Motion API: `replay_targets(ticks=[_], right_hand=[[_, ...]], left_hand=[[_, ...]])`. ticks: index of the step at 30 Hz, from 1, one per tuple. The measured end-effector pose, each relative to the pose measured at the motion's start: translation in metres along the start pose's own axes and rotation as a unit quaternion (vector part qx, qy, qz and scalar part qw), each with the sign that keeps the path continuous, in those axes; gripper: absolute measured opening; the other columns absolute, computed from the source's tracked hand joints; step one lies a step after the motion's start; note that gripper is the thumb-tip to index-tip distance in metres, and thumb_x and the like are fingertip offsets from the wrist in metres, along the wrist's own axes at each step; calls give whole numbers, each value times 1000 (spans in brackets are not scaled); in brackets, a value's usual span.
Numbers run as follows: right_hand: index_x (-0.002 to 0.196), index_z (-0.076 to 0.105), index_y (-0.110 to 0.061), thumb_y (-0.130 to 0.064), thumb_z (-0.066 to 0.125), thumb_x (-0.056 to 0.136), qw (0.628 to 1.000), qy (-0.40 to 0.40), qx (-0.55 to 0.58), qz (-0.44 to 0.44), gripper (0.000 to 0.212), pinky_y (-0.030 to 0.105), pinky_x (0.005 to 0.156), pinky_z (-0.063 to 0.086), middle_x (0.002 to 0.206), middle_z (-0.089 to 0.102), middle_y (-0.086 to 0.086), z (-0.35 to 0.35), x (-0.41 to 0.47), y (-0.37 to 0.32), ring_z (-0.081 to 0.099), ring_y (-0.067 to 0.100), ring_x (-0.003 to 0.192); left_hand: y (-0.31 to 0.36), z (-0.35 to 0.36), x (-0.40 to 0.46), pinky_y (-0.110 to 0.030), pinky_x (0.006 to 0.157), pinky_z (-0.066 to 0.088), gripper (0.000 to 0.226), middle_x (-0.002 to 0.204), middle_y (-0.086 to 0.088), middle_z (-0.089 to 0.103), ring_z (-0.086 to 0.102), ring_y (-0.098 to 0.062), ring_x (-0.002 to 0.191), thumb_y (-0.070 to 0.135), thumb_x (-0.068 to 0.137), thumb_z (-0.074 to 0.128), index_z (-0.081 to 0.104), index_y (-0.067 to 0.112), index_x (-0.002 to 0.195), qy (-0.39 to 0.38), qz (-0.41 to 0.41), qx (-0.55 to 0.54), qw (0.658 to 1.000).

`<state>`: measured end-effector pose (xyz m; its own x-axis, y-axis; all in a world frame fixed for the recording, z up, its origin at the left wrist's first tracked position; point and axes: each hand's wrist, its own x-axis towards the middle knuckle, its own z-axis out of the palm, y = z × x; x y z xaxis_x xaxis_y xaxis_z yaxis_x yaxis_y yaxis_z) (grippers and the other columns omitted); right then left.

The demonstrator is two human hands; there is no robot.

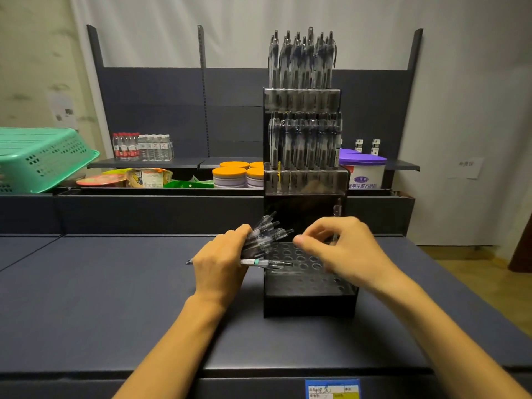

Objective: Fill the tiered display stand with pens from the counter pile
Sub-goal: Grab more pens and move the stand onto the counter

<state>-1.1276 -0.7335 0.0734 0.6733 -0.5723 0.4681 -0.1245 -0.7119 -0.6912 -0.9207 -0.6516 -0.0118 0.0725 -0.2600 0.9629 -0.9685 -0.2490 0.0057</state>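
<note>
A black tiered display stand stands on the dark counter. Its top two tiers are packed with upright clear-barrelled pens. The lowest tier shows rows of round holes, most of them open. My left hand grips a bundle of several pens beside the stand's left edge, their ends fanning up and right. My right hand hovers over the lowest tier's right side, fingers curled round a single upright pen that is mostly hidden by the hand.
Behind the counter runs a shelf with a green plastic basket at left, water bottles, orange-lidded tubs, snack bowls and a purple-lidded tub. A blue label sits at the counter's near edge.
</note>
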Motion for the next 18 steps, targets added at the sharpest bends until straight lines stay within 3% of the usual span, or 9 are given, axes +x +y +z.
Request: replay_targets(ticks=[3, 8, 13, 16, 18], right_hand=[[84, 75, -20, -38, 72, 81, 997, -71, 13, -18, 19, 18, 50, 49, 73, 70, -5, 12, -3, -5, 60, 4, 55], [89, 76, -22, -41, 71, 82, 989, -115, -76, -50, 21, 11, 55, 39, 73, 64, -13, 23, -3, -6, 56, -9, 61], [85, 75, -22, -33, 70, 85, 993, -64, -66, -74, 12, 10, 52, 36, 74, 63, -12, 26, -3, -6, 55, -7, 59], [81, 72, -14, -23, 71, 84, 997, -5, 59, -52, 10, 15, 47, 41, 67, 66, -2, 18, 0, -8, 54, 4, 46], [81, 68, -9, -19, 69, 84, 986, 49, 158, -12, 10, 20, 38, 37, 73, 69, 11, 6, 3, -9, 53, 12, 42]], left_hand=[[0, -1, 0, -32, 44, 45, 24, 70, -3, 63, 57, -24, 56, 13, 83, 59, 51, 22, 104, -4, -1, -4, 1000], [-1, -1, -2, -31, 43, 46, 29, 71, -4, 65, 60, -24, 57, 16, 79, 62, 51, 21, 105, -6, -3, -4, 1000], [0, -2, 0, -29, 43, 48, 31, 71, -4, 67, 62, -24, 56, 19, 77, 69, 53, 21, 103, 18, 11, -23, 1000], [0, -4, 2, -29, 43, 46, 29, 71, -2, 67, 61, -23, 57, 27, 79, 71, 53, 24, 102, 18, -1, -39, 999], [-2, -6, 2, -28, 44, 44, 26, 71, -2, 66, 60, -22, 56, 35, 81, 65, 54, 23, 102, 20, -15, -47, 999]])
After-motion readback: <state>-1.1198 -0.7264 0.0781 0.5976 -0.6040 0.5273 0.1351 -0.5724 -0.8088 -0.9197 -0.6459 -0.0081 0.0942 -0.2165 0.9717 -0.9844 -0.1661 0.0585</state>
